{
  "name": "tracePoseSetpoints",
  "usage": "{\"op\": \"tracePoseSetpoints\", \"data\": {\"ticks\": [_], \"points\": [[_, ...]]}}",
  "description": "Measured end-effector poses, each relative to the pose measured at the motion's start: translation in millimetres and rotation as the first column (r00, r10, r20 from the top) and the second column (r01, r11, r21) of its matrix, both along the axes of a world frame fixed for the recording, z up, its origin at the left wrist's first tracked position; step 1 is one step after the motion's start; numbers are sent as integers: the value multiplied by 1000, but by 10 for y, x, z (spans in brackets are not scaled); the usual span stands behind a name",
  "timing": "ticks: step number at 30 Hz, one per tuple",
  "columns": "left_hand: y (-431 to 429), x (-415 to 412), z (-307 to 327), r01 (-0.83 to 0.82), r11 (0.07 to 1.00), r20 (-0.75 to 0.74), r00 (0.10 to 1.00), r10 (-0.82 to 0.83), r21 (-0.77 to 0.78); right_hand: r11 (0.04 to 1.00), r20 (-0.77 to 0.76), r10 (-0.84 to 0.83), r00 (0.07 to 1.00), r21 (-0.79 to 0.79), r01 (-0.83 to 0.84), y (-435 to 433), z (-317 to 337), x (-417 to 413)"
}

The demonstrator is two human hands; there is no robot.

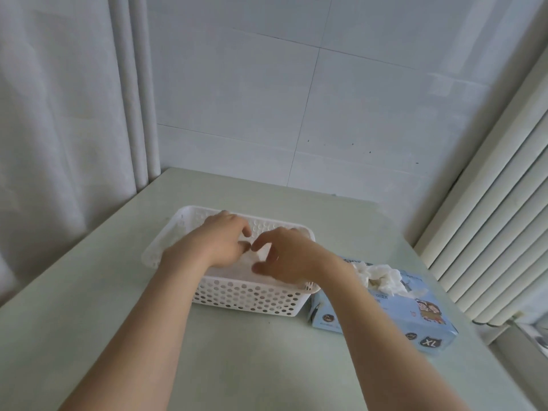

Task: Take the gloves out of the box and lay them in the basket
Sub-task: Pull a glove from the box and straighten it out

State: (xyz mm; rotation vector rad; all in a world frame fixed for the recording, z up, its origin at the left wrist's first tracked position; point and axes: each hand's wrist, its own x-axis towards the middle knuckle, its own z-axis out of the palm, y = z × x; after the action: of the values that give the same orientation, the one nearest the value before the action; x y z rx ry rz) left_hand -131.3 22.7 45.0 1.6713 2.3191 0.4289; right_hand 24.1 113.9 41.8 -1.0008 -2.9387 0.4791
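I am logging left hand (pixel 221 241) and right hand (pixel 287 256) pinching a white glove (pixel 237 269) lying inside the basket (pixel 246 298) | more gloves (pixel 382 277) are bulging from the box (pixel 415 315) sitting just beside it on the table (pixel 237 366)

A white plastic basket (pixel 237 295), rectangular with round holes through its walls, stands upright on the worktop. Thin whitish gloves (pixel 237 269) lie flat inside it. Just beside its right end lies a light-blue box (pixel 415 318), flat, printed with cartoon figures and "XL". A crumpled bunch of white gloves (pixel 382 277) sticks out of its top opening.
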Motion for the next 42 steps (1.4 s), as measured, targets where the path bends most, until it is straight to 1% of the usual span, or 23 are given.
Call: {"op": "tracePoseSetpoints", "data": {"ticks": [1, 2, 3, 4, 5, 7, 10, 12, 14, 16, 18, 20, 22, 25, 27, 31, 33, 35, 38, 40, 42], "points": [[24, 47, 10, 9, 997, 3, 1000, -9, 76, 1000, -146, -19, 989, 8, 21, -12, 29, 67], [47, 101, 12, 21, 989, 6, 1000, -22, 145, 999, -299, -45, 953, 10, 50, -34, 47, 146], [75, 177, 15, 36, 978, 7, 999, -39, 203, 995, -433, -77, 898, 19, 95, -37, 49, 243], [100, 254, 16, 53, 966, 8, 998, -56, 252, 988, -533, -110, 839, 29, 148, -27, 43, 341], [129, 344, 13, 72, 952, 8, 997, -78, 296, 978, -604, -143, 784, 33, 204, 4, 22, 454], [182, 533, 2, 124, 922, -3, 991, -132, 367, 955, -685, -198, 701, 27, 296, 85, -16, 681], [245, 812, -51, 236, 876, -69, 971, -228, 421, 922, -733, -238, 638, 36, 385, 172, -60, 1025], [270, 993, -98, 312, 849, -131, 950, -283, 426, 893, -732, -258, 630, 68, 446, 206, -123, 1244], [300, 1170, -160, 378, 826, -216, 925, -314, 418, 868, -686, -297, 664, 97, 488, 248, -189, 1434], [307, 1321, -235, 413, 822, -299, 902, -310, 392, 856, -614, -339, 713, 114, 505, 289, -239, 1553], [308, 1435, -305, 408, 844, -361, 889, -281, 349, 843, -575, -373, 728, 117, 525, 301, -286, 1609], [301, 1507, -346, 389, 871, -410, 877, -251, 299, 837, -591, -371, 717, 122, 533, 321, -335, 1639], [295, 1546, -381, 380, 890, -435, 866, -247, 251, 836, -633, -365, 682, 99, 539, 337, -374, 1668], [280, 1553, -421, 369, 912, -464, 849, -252, 181, 838, -719, -365, 592, 23, 545, 338, -372, 1688], [268, 1548, -430, 362, 917, -477, 844, -247, 166, 844, -761, -347, 548, 1, 536, 342, -377, 1686], [275, 1537, -413, 350, 921, -443, 862, -246, 172, 825, -790, -292, 540, 78, 560, 397, -428, 1658], [284, 1533, -416, 356, 918, -439, 863, -251, 175, 817, -813, -270, 516, 90, 570, 386, -424, 1641], [287, 1536, -426, 366, 914, -448, 856, -258, 174, 817, -868, -230, 439, 73, 572, 334, -387, 1632], [291, 1541, -441, 373, 915, -462, 846, -266, 156, 827, -951, -198, 236, -34, 561, 232, -223, 1621], [299, 1541, -447, 371, 917, -465, 844, -269, 144, 833, -978, -181, 105, -96, 544, 185, -106, 1619], [291, 1546, -432, 370, 918, -462, 845, -269, 141, 845, -988, -150, 38, -108, 524, 143, -31, 1616]]}}
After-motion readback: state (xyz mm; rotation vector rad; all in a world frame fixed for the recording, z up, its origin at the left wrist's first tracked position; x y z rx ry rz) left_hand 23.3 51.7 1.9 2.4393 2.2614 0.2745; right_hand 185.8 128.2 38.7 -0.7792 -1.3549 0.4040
